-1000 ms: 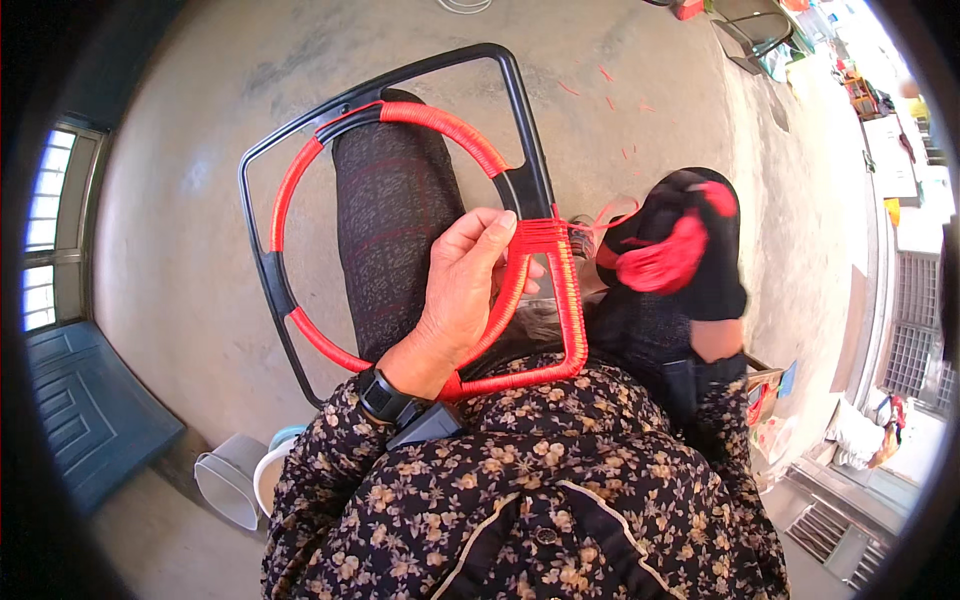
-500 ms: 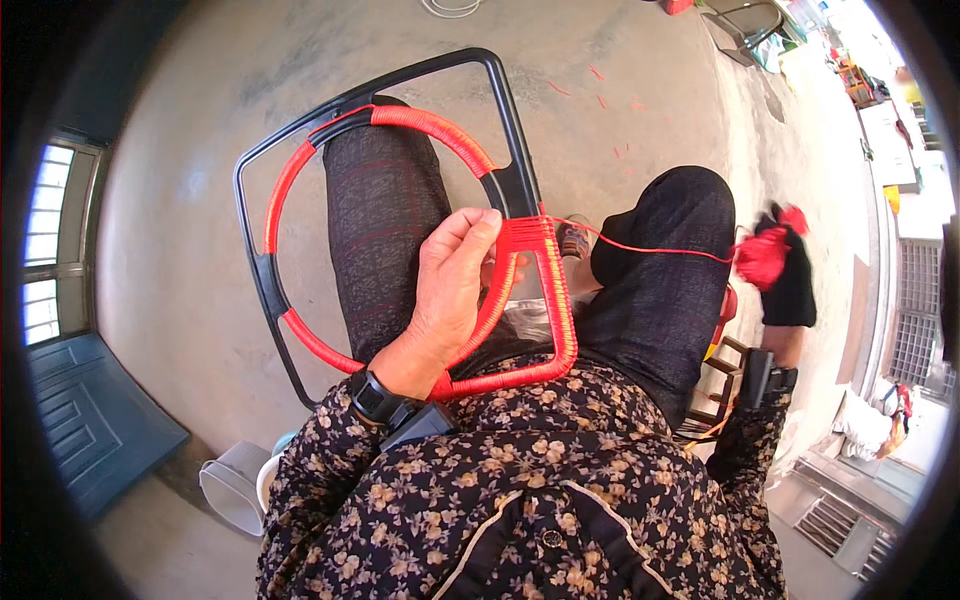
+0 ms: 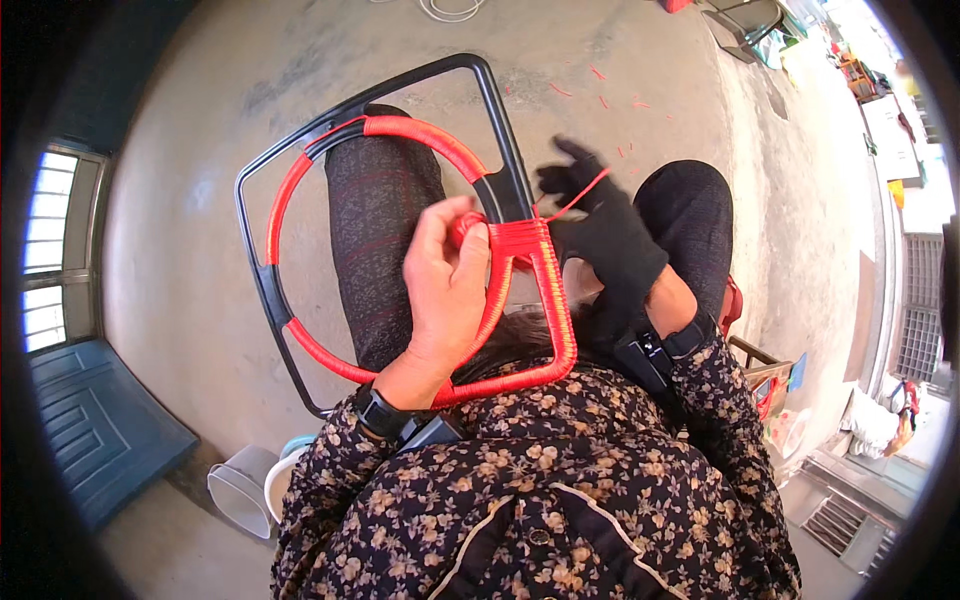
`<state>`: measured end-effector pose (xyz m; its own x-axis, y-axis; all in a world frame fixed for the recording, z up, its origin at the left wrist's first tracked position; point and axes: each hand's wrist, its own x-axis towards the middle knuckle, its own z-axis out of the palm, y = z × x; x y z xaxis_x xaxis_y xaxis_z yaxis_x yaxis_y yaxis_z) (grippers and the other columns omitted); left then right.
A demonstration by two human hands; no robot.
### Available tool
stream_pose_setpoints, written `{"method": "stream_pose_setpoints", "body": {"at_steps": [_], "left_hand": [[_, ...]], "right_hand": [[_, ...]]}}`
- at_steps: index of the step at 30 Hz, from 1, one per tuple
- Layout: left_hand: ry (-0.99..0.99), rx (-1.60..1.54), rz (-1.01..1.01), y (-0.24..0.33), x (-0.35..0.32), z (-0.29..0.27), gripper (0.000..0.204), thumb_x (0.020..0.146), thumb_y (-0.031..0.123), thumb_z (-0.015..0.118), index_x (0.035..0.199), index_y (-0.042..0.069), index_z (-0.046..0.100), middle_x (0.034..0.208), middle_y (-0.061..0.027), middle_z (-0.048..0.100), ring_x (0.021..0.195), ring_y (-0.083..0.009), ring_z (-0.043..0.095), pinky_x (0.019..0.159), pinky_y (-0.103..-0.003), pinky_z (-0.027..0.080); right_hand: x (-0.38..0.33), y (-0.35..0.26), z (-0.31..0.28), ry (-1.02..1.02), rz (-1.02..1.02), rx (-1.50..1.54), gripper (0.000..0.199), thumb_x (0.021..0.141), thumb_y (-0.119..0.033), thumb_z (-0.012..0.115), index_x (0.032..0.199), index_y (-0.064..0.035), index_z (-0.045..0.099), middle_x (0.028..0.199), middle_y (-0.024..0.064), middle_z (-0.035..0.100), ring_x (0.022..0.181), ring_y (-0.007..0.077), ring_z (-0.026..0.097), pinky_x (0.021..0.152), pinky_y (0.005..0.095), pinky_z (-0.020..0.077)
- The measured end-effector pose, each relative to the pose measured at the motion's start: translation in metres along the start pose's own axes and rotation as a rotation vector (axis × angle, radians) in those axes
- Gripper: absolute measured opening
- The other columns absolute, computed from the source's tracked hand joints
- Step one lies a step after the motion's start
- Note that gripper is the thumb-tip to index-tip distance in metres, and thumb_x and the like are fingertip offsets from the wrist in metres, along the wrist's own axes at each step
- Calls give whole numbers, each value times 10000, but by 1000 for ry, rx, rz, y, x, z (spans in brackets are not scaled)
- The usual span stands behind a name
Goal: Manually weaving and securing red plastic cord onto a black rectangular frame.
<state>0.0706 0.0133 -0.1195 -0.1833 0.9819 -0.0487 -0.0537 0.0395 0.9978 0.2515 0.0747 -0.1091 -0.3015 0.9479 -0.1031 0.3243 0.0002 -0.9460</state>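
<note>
A black metal frame (image 3: 372, 97) with a ring inside it rests across my lap, tilted to the left. Red cord (image 3: 518, 238) is wound tightly round its near right part and over much of the ring. My left hand (image 3: 443, 285), bare, is closed at the ring's inner side, with a small bundle of red cord (image 3: 468, 229) between thumb and fingers. Just right of the frame, my right hand (image 3: 610, 228) in a black glove has its fingers apart. A loose strand of cord (image 3: 583, 197) runs from the wrapped corner up across the glove.
Short red cord scraps (image 3: 600, 101) lie on the concrete floor ahead. A grey bin (image 3: 243, 488) stands at the lower left, near a blue panelled door (image 3: 105, 425). A wooden stool or rack (image 3: 762, 375) is beside my right leg.
My right hand came in from the far right to beside the frame. The red cord bundle it held out there is now in my left hand, and the long taut strand has slackened.
</note>
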Motion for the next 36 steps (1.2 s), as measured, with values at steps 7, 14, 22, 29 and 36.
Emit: {"method": "stream_pose_setpoints", "body": {"at_steps": [7, 14, 22, 29, 36], "left_hand": [[128, 305, 800, 19, -1, -7, 317, 771, -7, 636, 1079, -21, 561, 1026, -168, 595, 899, -290, 583, 771, -349, 473], [70, 64, 381, 17, 0, -5, 325, 881, 23, 544, 1193, -47, 482, 1184, -127, 519, 1065, -176, 525, 932, -307, 429], [-109, -351, -250, -3, 4, -3, 196, 963, 169, 512, 1101, 29, 512, 873, -54, 644, 686, -105, 618, 606, -241, 511], [-173, -579, -426, 10, 5, 1, 144, 962, 200, 519, 1016, 67, 530, 840, -43, 651, 658, -120, 636, 598, -249, 525], [-171, -584, -439, 6, 3, 0, 136, 962, 197, 518, 1001, 67, 531, 845, -57, 655, 665, -131, 640, 595, -262, 536]], "right_hand": [[-9, -60, 20, 12, -640, -593, 642, 626, -190, 796, 1194, -39, 538, 1206, 178, 548, 1123, 350, 536, 926, 438, 454], [-23, -71, 0, 288, -127, 423, 209, 776, -55, 693, 956, -11, 598, 934, 52, 648, 847, 143, 617, 760, 299, 502], [-70, -8, -152, 508, 99, -234, 240, 811, -99, 645, 1028, -10, 596, 916, 67, 654, 828, 188, 639, 748, 319, 516], [-106, 45, -233, 726, 144, 482, 294, 851, -166, 612, 1088, 0, 560, 929, 69, 634, 800, 185, 626, 717, 297, 515], [-50, -7, -59, 104, 351, 580, 355, 892, -185, 562, 1204, -20, 528, 950, 86, 626, 808, 205, 615, 741, 313, 500]]}}
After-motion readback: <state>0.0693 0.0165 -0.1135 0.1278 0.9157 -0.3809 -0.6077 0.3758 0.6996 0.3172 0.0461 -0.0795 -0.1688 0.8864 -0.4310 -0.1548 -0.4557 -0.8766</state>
